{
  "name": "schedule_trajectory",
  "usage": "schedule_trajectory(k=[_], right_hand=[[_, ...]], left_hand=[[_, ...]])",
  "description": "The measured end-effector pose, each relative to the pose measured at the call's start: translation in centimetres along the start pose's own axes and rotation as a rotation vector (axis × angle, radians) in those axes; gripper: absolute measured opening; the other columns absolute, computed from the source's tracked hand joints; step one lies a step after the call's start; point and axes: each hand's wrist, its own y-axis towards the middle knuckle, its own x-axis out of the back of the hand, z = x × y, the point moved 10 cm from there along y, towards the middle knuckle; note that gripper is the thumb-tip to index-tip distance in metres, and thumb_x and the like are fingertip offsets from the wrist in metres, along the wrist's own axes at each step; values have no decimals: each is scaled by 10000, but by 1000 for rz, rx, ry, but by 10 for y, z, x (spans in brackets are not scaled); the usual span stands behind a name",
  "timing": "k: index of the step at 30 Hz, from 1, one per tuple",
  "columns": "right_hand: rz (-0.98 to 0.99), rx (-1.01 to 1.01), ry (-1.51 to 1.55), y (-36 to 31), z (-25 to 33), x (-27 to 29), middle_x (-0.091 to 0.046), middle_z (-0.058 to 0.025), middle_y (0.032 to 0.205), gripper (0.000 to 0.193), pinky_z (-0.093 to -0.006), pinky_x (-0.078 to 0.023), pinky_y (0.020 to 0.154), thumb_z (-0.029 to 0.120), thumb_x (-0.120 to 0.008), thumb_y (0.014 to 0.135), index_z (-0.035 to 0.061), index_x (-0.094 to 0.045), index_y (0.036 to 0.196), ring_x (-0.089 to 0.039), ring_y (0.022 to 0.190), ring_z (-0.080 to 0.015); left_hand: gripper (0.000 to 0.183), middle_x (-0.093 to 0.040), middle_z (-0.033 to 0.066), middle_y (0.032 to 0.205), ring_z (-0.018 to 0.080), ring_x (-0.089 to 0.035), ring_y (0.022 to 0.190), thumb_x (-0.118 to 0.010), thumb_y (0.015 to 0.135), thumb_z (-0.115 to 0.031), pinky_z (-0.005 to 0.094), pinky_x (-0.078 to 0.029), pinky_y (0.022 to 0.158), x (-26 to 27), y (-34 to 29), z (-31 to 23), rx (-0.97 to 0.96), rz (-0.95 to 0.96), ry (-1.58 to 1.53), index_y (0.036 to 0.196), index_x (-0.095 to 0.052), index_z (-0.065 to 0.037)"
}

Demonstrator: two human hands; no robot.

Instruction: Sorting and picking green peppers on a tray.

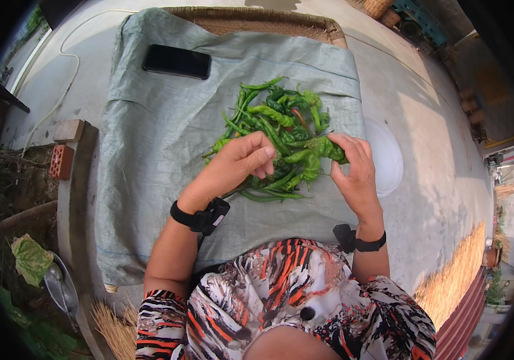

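Observation:
A pile of green chili peppers (278,114), with a red one among them, lies on a grey-green woven plastic sheet (149,156). My right hand (354,165) is at the pile's right side, its thumb and fingers closed round the end of a wrinkled green pepper (327,148). Over the left part of the pile, my left hand (239,162) has its fingers curled in with the thumb against them. Whatever may be between those fingertips is too small or hidden to name. Both wrists wear black straps with small devices.
A black phone (176,62) lies on the sheet at the far left. Beyond the sheet shows a woven basket rim (269,24). A white round basin (384,157) stands on the concrete at the right. To the left are a red brick (61,162) and a low kerb.

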Motion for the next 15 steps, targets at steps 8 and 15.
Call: schedule_trajectory(k=[8,15], right_hand=[[-241,-305,-356,-6,-100,49,-612,-113,1196,481,-422,-362,1011,86,-661,774,85,-566,1245,-511,1144,-306],[37,-97,-264,31,-69,-57,-665,-87,1021,386,-420,-346,983,270,-661,849,110,-606,1196,-555,1032,-269]], left_hand=[[184,-608,12,813,72,-556,724,-543,1000,-202,216,-471,670,9,3,0,-21,-58,105,949,-568,-27],[163,-603,20,842,76,-550,743,-555,990,-176,219,-467,682,1,1,5,-13,0,149,991,-568,-13]])
